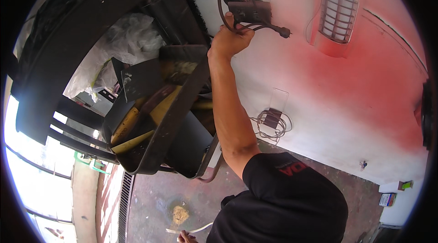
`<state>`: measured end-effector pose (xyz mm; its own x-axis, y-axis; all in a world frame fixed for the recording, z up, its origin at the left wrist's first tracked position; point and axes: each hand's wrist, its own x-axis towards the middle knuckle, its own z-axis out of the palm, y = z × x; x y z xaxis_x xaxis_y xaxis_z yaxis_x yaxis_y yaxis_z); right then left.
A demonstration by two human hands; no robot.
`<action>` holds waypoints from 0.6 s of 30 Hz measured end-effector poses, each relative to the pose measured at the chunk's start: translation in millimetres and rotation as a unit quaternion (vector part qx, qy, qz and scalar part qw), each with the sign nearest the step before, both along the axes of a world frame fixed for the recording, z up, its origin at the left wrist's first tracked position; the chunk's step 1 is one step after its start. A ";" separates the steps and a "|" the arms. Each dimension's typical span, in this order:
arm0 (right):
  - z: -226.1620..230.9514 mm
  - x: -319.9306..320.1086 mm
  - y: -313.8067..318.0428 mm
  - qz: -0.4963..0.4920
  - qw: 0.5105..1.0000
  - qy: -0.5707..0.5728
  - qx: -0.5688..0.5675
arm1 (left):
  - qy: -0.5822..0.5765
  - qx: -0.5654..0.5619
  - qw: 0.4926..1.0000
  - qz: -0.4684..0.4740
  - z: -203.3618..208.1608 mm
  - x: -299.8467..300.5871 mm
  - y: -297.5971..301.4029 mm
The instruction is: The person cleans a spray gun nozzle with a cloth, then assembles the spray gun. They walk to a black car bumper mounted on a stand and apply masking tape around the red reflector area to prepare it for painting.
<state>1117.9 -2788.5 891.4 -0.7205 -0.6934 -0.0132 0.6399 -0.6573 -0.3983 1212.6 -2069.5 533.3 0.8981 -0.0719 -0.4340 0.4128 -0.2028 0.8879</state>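
My right arm reaches up the white wall. Its hand (232, 38) is closed around a dark power cord (221, 1), which loops past the thumb. Right of my fingers the cord's plug (284, 32) hangs free, prongs outward. Just above the knuckles, a dark outlet box (250, 12) is fixed to the wall. Low at the bottom edge, only the fingers of my left hand (186, 237) show, pinched at a thin pale strip (200, 229). The rest of that hand is cut off by the frame.
Left of my arm stands a dark metal rack (171, 120) with yellow and black pieces and a clear plastic bag (127, 38). A caged lamp (338, 6) hangs at upper right. Lower on the wall is a dark box (272, 118) with coiled cord. Tan debris (180, 214) lies on the floor.
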 end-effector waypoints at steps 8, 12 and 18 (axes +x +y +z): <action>11.1 9.8 -38.4 0.159 0.987 0.032 0.003 | -0.169 0.035 0.983 0.063 47.5 -10.2 -58.8; -37.2 -15.4 -60.6 0.267 0.953 0.140 -0.021 | -0.152 0.094 0.984 0.021 56.6 -5.6 -79.5; -70.7 31.9 4.0 0.215 0.926 0.311 -0.015 | -0.181 0.069 0.980 0.043 79.0 -32.9 -74.8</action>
<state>1149.9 -2784.5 820.7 -0.2392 -0.9113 0.3350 0.4990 -0.4114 -0.7627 1179.7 -2144.3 612.3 0.9951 0.0473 -0.0868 0.0973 -0.3103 0.9456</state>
